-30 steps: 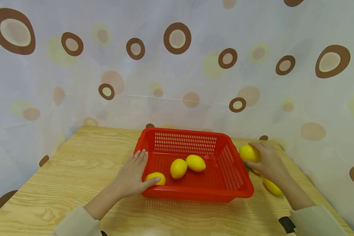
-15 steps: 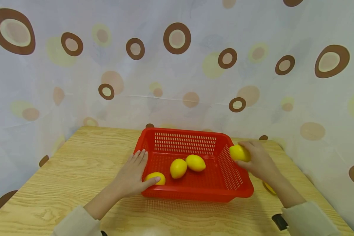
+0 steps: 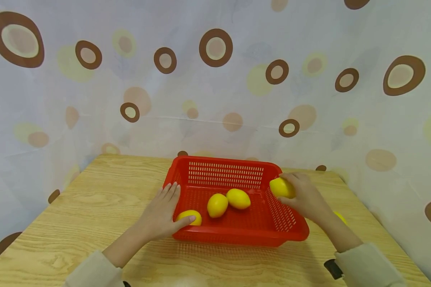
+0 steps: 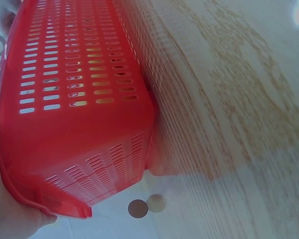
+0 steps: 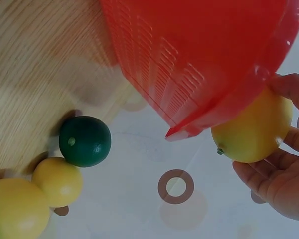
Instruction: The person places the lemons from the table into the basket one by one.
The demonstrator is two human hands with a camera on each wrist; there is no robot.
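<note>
Your right hand [image 3: 305, 197] fingers grip a lemon [image 3: 281, 187] over the red basket [image 3: 237, 235] right rim; your left hand [image 3: 161, 213] lies flat, fingers straight, on its left rim; three lemons [image 3: 217, 204] lie inside

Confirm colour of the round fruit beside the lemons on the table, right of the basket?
Dark green fruit; the right wrist view shows it best.

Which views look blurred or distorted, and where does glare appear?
Head view: sharp, the wooden table edges bowed by a wide lens. Left wrist view: the red basket soft, glare top right. Right wrist view: the held lemon fairly clear, the basket blurred.
</note>
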